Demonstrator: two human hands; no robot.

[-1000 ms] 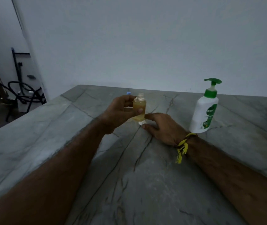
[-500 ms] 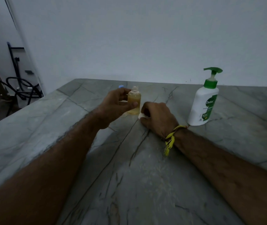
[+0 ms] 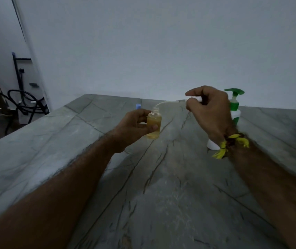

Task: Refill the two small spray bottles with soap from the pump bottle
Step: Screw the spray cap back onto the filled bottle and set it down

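- Working over the grey veined stone counter (image 3: 161, 194), we judge the step in hand to be closing up one refilled bottle: its neck is bare and it looks nearly full of amber soap.
- Behind our right hand (image 3: 210, 112) stands the white pump bottle with the green pump head (image 3: 234, 105), upright on the counter and partly hidden by that wrist.
- Our left hand (image 3: 134, 126) grips the small clear spray bottle (image 3: 154, 124), upright and just above the counter, fingers curled round its body.
- Our right hand pinches the white spray top (image 3: 194, 100) between thumb and fingertips; its thin dip tube (image 3: 165, 103) curves down to the bottle's open neck.
- Next, we think, the tube must be fed straight down and the top screwed on while the bottle is kept level.
- A small blue cap (image 3: 138, 106) shows beyond our left hand; presumably the second bottle, mostly hidden.
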